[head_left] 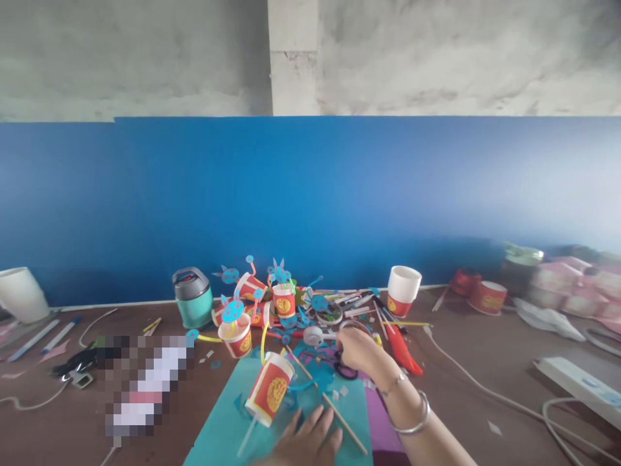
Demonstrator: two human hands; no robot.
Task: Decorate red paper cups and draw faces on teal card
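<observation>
Left hand [310, 439] spread on the blue sheet [223, 421] beside the tilted paper cup [272, 388], the right hand [358, 349] at the scissors [338, 356] (grip not verifiable) should keep their blades clear of those fingers.

Behind the brown table [485, 349], a blue partition [310, 194] fronts a patchy grey wall [169, 58].

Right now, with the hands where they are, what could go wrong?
The right hand is at the black-handled scissors amid scattered clutter, so the scissors might snag something nearby. The tilted red-and-white cup is close to the left hand and could roll if bumped. The wooden stick, also close to the left hand, might be knocked aside.
</observation>
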